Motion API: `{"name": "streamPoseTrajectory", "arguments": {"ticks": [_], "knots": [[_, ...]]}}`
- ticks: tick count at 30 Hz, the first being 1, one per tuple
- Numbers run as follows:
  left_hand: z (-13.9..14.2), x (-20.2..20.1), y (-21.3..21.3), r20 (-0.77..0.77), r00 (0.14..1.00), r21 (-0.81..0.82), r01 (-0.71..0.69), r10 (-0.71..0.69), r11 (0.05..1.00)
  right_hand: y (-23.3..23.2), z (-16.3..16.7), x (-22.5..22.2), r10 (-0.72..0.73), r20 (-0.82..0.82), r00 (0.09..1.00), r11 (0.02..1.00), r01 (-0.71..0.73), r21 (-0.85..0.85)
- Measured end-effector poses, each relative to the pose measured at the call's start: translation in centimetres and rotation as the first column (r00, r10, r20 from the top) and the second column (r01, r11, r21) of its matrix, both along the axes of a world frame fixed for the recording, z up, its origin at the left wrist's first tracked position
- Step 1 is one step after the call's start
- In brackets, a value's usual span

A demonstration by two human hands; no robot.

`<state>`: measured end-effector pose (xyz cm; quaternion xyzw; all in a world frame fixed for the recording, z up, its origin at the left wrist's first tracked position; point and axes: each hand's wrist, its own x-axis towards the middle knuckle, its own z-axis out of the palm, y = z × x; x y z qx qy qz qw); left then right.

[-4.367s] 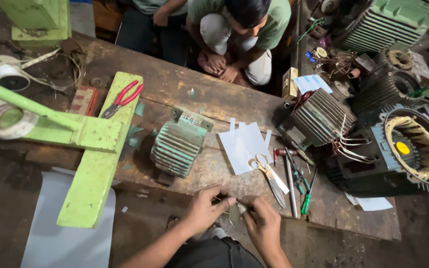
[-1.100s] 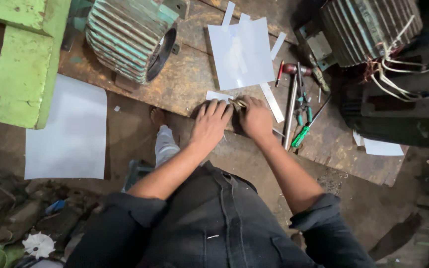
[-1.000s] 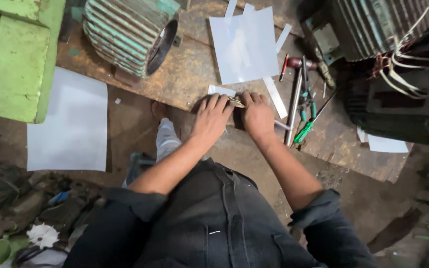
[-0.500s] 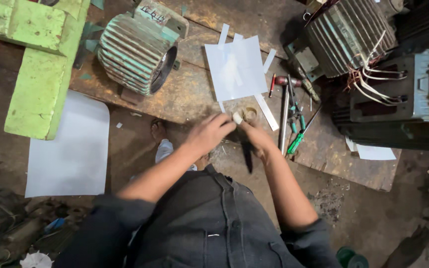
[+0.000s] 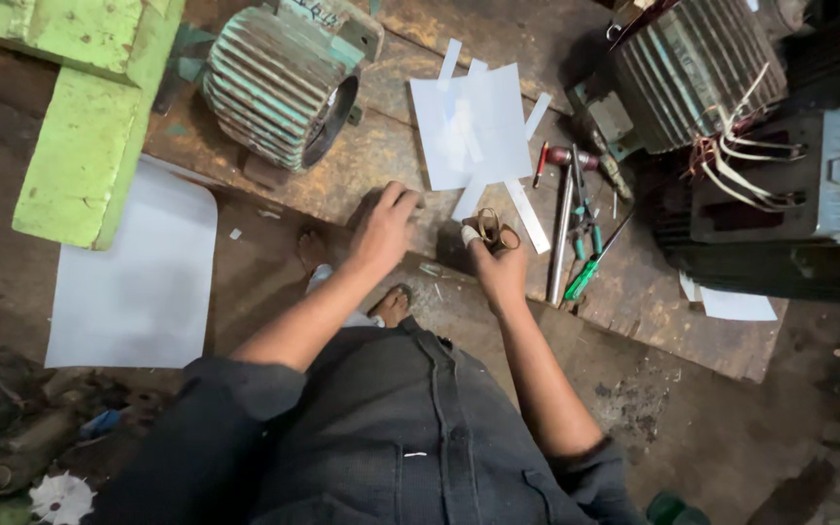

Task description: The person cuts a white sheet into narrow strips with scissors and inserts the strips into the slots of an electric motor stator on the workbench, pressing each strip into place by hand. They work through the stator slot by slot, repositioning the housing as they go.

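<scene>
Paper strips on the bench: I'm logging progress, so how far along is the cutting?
Done: several cut strips lie around the white sheet. In hand: the right hand holds scissors; the left hand rests on the bench. Left: much of the sheet looks uncut.

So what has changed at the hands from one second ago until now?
The two hands have come apart. The right hand has lifted off the bench with scissors in its grip. The left hand has moved left and rests open on the bench. The white sheet, the strips and the tools lie as before.
</scene>
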<state>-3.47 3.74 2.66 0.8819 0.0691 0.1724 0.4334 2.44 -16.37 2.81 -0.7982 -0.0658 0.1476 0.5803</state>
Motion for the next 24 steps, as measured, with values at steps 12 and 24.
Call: {"name": "streamPoseTrajectory", "arguments": {"ticks": [12, 24], "knots": [[-2.5, 0.5, -2.9, 0.033, 0.994, 0.169, 0.097, -0.104, 0.981, -1.6, -1.0, 0.3, 0.443, 0.352, 0.824, 0.774, -0.153, -0.615], [-1.5, -1.8, -2.9, -0.045, 0.931, 0.137, 0.365, -0.363, 0.921, -3.4, 3.6, -3.4, 0.476, 0.367, 0.799, 0.837, -0.283, -0.469]]}}
